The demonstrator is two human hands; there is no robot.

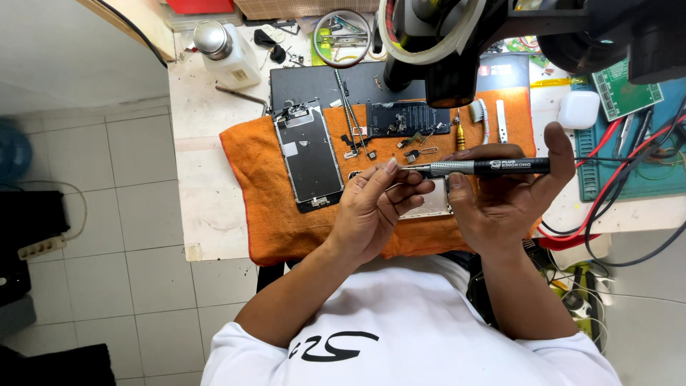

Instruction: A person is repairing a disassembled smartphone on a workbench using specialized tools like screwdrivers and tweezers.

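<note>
A white workbench (207, 136) stands over a pale tiled floor (121, 236). Directly on it lie an orange towel (264, 221), a black mat (300, 82) above the towel, a white bottle with a metal cap (225, 50), a teal work mat (622, 168) at the far side, and a small white case (577, 109).

Both forearms rise from the lower middle of the frame toward its centre. The left hand (371, 207) curls, fingertips pinched together and pointing right. The right hand (504, 193) is half closed, thumb raised at upper right.
</note>
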